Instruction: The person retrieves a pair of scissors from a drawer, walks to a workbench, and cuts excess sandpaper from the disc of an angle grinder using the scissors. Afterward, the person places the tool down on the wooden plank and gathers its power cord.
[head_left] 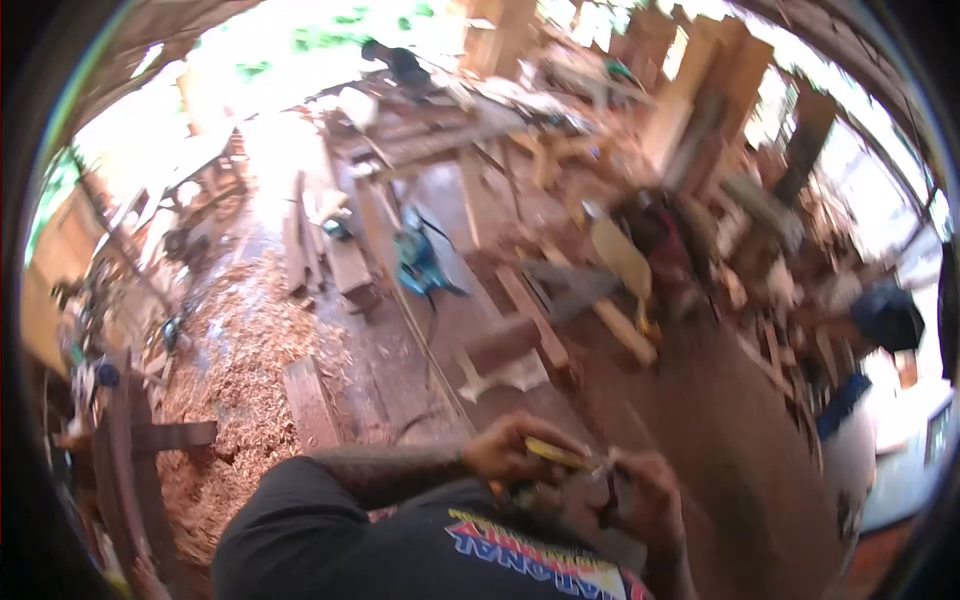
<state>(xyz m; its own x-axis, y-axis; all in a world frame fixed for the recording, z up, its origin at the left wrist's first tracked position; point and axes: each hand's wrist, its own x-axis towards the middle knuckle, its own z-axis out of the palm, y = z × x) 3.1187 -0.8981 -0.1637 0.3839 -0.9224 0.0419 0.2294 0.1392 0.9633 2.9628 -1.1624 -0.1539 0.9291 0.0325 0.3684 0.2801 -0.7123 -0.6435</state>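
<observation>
Low in the view, my left hand [525, 450] is closed around a slim yellow object [558, 454]; blur hides its exact kind. Close to its tip, my right hand [645, 492] is closed with fingers bent, around a small dark piece [604, 490] too smeared to name. The two hands are nearly touching in front of my dark printed shirt [400, 530]. Just beyond them lies a pale, irregular piece [505, 377] on the brown wooden surface.
Wood shavings [250, 350] cover the left floor around a short board [312, 402]. A bright blue object [422, 255] lies on long planks ahead. Boards [710, 90] lean at the back right. A person in a dark blue cap [887, 315] is at the right.
</observation>
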